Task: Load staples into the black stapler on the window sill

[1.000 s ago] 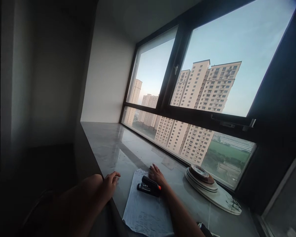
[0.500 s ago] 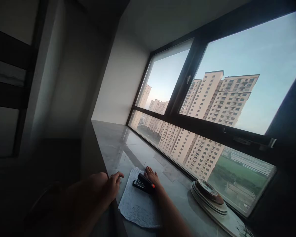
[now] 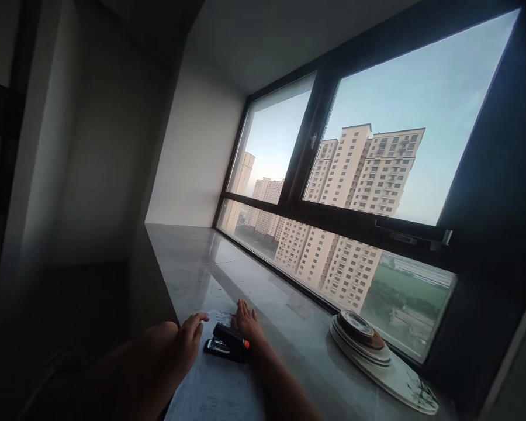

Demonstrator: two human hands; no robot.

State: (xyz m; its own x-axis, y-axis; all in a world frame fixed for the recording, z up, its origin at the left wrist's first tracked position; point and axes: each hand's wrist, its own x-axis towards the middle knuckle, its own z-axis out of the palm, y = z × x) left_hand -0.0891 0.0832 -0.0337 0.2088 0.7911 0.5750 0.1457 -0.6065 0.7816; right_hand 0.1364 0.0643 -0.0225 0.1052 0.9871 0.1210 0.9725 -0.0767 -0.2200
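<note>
A black stapler [image 3: 226, 343] with an orange tip lies on sheets of written paper [image 3: 214, 389] on a grey stone window ledge [image 3: 188, 263]. My right hand [image 3: 245, 320] lies flat on the ledge just beyond the stapler, fingers stretched out and close together, holding nothing. My left hand [image 3: 186, 340] hovers at the ledge's near edge, left of the stapler, its fingers loosely curled and pointing toward the paper, nothing in them.
A stack of decorated plates [image 3: 362, 340] sits on a larger white plate [image 3: 403, 383] at the right of the ledge, next to the window [image 3: 355, 175]. Tall apartment blocks show outside. The room to the left is dark.
The camera has swung, so the view shifted. My right hand stayed flat beyond the stapler. My left hand has come nearer the stapler over the paper's edge.
</note>
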